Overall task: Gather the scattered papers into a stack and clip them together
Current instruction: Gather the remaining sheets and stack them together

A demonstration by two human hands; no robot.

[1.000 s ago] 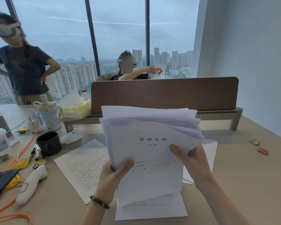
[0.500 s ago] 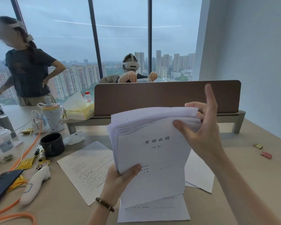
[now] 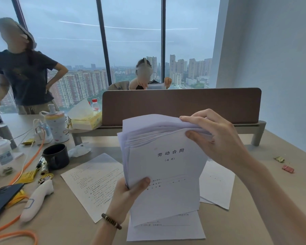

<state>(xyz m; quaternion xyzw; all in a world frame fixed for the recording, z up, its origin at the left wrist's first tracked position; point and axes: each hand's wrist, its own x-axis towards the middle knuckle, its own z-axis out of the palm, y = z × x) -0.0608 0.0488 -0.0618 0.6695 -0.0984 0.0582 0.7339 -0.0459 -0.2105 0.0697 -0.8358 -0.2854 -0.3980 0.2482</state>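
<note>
Stack of papers (image 3: 166,167), held upright above the desk (image 3: 254,183), its printed cover sheet facing the camera and its upper edges fanned unevenly. The left hand (image 3: 129,193) forms a grip pinching the stack at its lower left edge, thumb on the cover sheet and the other fingers hidden behind; a beaded bracelet (image 3: 111,221) circles that wrist. The right hand (image 3: 217,138) forms a grip pinching the stack's upper right corner, thumb pressed on the front and fingers curled over the top edges. Loose sheets lie flat on the desk: a printed page (image 3: 94,184) to the left of the stack, another sheet (image 3: 166,230) directly beneath it, and more sheets (image 3: 217,184) to the right, partly covered by the stack. Two small clips, one green (image 3: 279,159) and one red (image 3: 288,168), lie close together near the desk's right edge, well apart from the papers. On the left part of the desk: a black mug (image 3: 56,156), a white handheld controller (image 3: 36,200), a dark phone (image 3: 4,197), an orange cable (image 3: 27,161) and a tissue box (image 3: 86,117). A brown divider panel (image 3: 182,103) stands behind the stack; two people are visible beyond it, before the window.
</note>
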